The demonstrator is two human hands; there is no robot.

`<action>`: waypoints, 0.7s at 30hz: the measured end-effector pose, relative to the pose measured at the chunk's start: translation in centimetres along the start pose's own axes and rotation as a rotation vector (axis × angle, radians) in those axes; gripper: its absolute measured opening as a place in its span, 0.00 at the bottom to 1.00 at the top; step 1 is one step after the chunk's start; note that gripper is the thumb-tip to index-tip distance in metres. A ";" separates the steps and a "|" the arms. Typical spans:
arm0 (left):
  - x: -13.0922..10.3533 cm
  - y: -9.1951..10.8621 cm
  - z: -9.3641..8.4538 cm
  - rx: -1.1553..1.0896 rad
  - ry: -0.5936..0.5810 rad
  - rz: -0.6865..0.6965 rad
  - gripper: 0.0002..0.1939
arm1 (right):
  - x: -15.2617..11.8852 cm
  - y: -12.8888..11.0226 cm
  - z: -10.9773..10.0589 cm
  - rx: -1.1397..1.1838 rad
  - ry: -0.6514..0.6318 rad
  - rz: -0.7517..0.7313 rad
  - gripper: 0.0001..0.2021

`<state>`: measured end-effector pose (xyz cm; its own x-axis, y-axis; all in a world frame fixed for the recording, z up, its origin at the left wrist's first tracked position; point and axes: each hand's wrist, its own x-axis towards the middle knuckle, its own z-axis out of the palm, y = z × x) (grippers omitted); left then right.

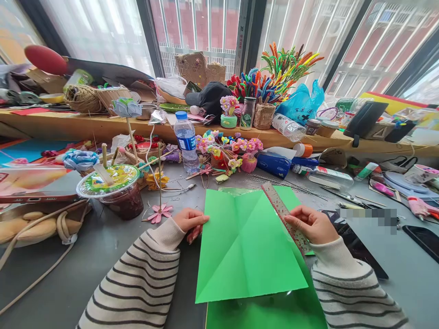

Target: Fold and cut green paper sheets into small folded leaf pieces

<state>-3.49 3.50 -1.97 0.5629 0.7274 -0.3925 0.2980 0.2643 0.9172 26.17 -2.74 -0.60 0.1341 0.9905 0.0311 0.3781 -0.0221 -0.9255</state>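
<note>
A green sheet of paper [240, 242] with crossing fold creases is raised in front of me, tilted above another green sheet [270, 313]. My left hand [191, 224] is closed at its left edge, pinching it between thumb and fingers. In my right hand [312, 224] is a patterned ruler [279, 205] with a red edge, slanting across the upper right of the paper. The ruler's lower end shows below my fingers. Beside my left hand lies a pink paper flower [160, 213] on a thin stick.
A lidded drink cup [116, 189] and a water bottle [187, 144] stand left and behind. Crocheted flowers [226, 148], a blue tissue pack [273, 162] and thin wires sit beyond the paper. At right are a dark flat panel [356, 246], a phone [423, 240] and a glue gun [418, 208].
</note>
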 end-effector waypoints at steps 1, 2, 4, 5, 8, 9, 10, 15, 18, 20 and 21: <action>0.1 -0.1 0.0 0.001 -0.006 -0.001 0.19 | 0.1 0.0 0.2 -0.001 -0.045 0.000 0.15; 0.1 -0.2 -0.1 0.001 -0.015 -0.002 0.20 | 0.2 0.1 0.3 0.003 -0.092 -0.004 0.15; 0.2 -0.3 -0.1 -0.001 -0.044 -0.007 0.20 | 0.4 0.3 0.5 -0.001 -0.197 -0.022 0.14; 0.2 -0.4 -0.1 -0.004 -0.057 -0.009 0.20 | 0.6 0.4 0.6 -0.015 -0.250 -0.038 0.13; 0.3 -0.6 -0.1 -0.019 -0.075 -0.005 0.21 | 1.2 0.4 0.5 -0.173 -0.333 -0.126 0.12; 0.3 -0.6 -0.1 -0.024 -0.073 -0.006 0.21 | 1.4 0.3 0.4 -0.256 -0.325 -0.183 0.12; 0.3 -0.7 -0.1 -0.027 -0.068 -0.008 0.21 | 1.7 0.1 0.2 -0.339 -0.310 -0.256 0.12; 0.5 -1.0 -0.2 -0.002 -0.056 -0.035 0.20 | 3.3 -1.6 -0.5 -0.693 -0.565 -0.532 0.08; 0.7 -1.2 -0.2 0.026 -0.027 -0.047 0.20 | 3.6 -2.7 0.1 -0.988 -0.774 -0.383 0.06; 0.8 -1.2 -0.1 0.041 -0.018 -0.055 0.20 | 3.6 -3.3 0.8 -1.153 -0.829 -0.222 0.06; 0.8 -1.2 -0.1 0.041 -0.021 -0.058 0.20 | 3.6 -3.5 1.2 -1.214 -0.853 -0.147 0.07</action>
<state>-3.49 3.84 -3.41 0.5596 0.6979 -0.4469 0.3620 0.2792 0.8894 24.20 1.02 2.28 -0.3727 0.7633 -0.5277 0.9105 0.4105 -0.0493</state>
